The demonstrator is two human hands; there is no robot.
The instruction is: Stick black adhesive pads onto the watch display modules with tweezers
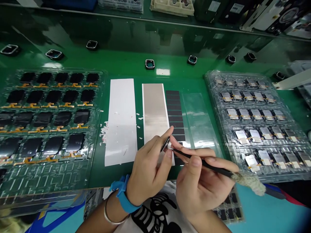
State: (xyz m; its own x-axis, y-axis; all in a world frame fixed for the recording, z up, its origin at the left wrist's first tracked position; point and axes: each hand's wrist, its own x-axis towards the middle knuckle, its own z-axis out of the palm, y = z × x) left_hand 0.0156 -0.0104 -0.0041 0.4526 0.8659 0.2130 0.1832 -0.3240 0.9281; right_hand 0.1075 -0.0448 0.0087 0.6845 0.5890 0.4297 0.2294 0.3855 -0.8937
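My left hand (148, 165), with a blue wrist strap, is closed, pinching a small dark display module (165, 144) between thumb and fingers. The module is tilted and mostly covered by my fingers. Black tweezers (216, 167) lie in the grip of my right hand (204, 187), their tip touching or very near the module. Pale wrapping (249, 183) covers the tweezers' rear part. Under my hands are a beige-grey sheet (154, 103) with white edges and a sheet of black strips (173, 112).
A clear tray (48, 170) on the left carries rows of black displays. Another tray (243, 124) on the right holds silver-backed modules. White paper (121, 119), pale scraps (104, 132) and clear film (199, 113) lie between. Several watch-shaped frames (150, 64) stand farther back, below a shelf.
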